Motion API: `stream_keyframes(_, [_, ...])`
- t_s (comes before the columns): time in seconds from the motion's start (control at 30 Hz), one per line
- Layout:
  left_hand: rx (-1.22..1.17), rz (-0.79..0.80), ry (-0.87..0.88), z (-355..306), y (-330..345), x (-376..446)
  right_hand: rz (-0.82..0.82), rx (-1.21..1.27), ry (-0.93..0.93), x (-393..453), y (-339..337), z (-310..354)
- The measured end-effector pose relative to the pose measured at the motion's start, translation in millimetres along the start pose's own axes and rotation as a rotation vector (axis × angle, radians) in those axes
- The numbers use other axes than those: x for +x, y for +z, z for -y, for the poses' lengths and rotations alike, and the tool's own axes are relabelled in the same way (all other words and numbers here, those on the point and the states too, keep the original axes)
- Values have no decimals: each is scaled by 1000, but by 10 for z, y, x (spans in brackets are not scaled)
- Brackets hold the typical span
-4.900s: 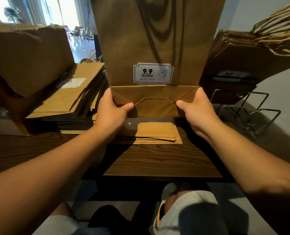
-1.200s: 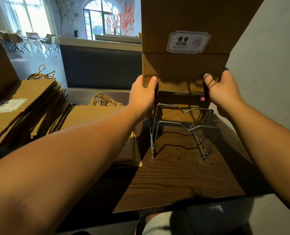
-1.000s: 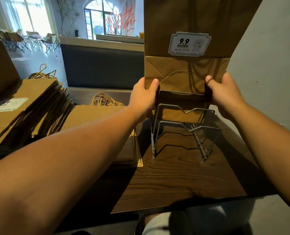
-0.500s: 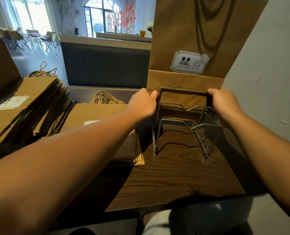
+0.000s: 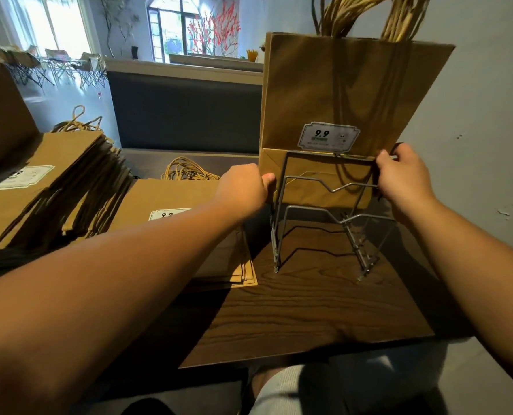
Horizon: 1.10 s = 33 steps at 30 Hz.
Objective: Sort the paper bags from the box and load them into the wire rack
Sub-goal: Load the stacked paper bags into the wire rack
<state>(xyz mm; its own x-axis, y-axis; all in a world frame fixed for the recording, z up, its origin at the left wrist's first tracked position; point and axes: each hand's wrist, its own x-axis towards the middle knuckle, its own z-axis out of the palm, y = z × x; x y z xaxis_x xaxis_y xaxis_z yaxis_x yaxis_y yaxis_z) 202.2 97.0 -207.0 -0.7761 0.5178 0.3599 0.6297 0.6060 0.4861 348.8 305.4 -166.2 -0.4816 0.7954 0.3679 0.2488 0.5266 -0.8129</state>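
The dark wooden table (image 5: 309, 310) fills the lower centre of the frame, and its near edge lies bare in front of the rack. At left, 2 heaps of flat bags (image 5: 54, 181) lie on their sides, handles toward the top of the frame. In the upper centre the paper bag (image 5: 339, 94) stands upright, long axis vertical, rope handles up, its 9.9 label (image 5: 328, 137) facing the camera. Its folded bottom sits behind the rearmost loop of the wire rack (image 5: 324, 223), close to the grey wall at right. The 2 front slots of the rack are open. The left hand (image 5: 243, 190) pinches the bag's left edge, fingers closed on it. The right hand (image 5: 402, 181) clamps the right edge in the same way.
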Motion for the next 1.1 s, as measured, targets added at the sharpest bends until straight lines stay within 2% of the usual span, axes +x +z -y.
stream_keyframes(0.23, [-108,-192,70,105,-6,-33,-3,14,10,4,10,-1])
stream_keyframes(0.4, [-109,-109,5,47,35,-46,-84,-6,-47,13,9,-7])
stream_keyframes(0.57, [-62,5,-64,-12,74,-12,-75,-24,-52,-15,1,27])
stream_keyframes(0.73, [-52,-64,-60,5,32,-13,-30,3,60,8,5,-44])
stream_keyframes(0.9, [-82,-96,-57,12,40,-53,8,28,92,-21,-12,-14])
stream_keyframes(1.1, [-107,-126,-58,-17,46,-82,-60,31,75,46,9,-108])
